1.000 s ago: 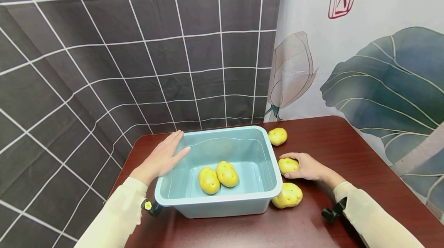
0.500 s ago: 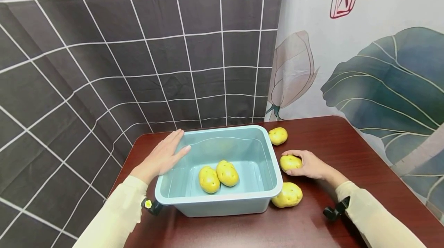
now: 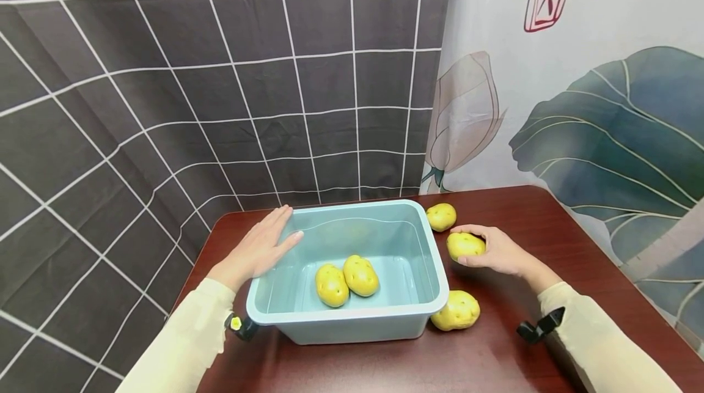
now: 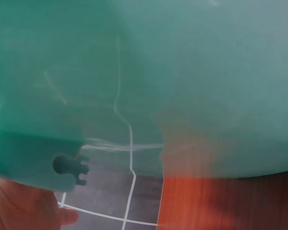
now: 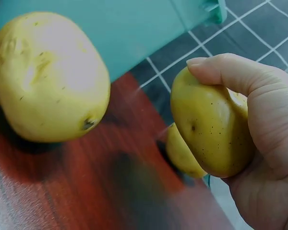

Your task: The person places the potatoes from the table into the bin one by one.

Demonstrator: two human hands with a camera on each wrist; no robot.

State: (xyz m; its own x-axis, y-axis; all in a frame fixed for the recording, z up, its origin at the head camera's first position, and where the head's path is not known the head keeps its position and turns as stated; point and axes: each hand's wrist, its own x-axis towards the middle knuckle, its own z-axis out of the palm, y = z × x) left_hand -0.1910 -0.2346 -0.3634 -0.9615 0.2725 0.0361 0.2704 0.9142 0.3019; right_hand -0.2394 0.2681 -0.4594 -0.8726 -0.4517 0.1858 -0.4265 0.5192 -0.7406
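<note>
My right hand (image 3: 497, 252) grips a yellow potato (image 3: 465, 247) to the right of a light blue plastic tub (image 3: 352, 316). In the right wrist view, thumb and palm wrap this potato (image 5: 206, 124), and a dark shadow falls on the tabletop below. My left hand (image 3: 258, 250) rests on the tub's left rim, fingers straight. Two potatoes, a left one (image 3: 332, 285) and a right one (image 3: 360, 275), lie side by side on the tub's floor. In the left wrist view, the tub's wall (image 4: 134, 72) fills most of the picture.
One potato (image 3: 458, 311) sits against the tub's front right corner, and another (image 3: 441, 217) lies by its back right corner. The dark red wooden table (image 3: 522, 216) ends at a grey grid curtain (image 3: 319, 81) and a white flowered curtain (image 3: 495, 26).
My right hand has moved up and slightly right in the head view, carrying the potato away from the one by the tub's front corner. My left hand and the tub have stayed put.
</note>
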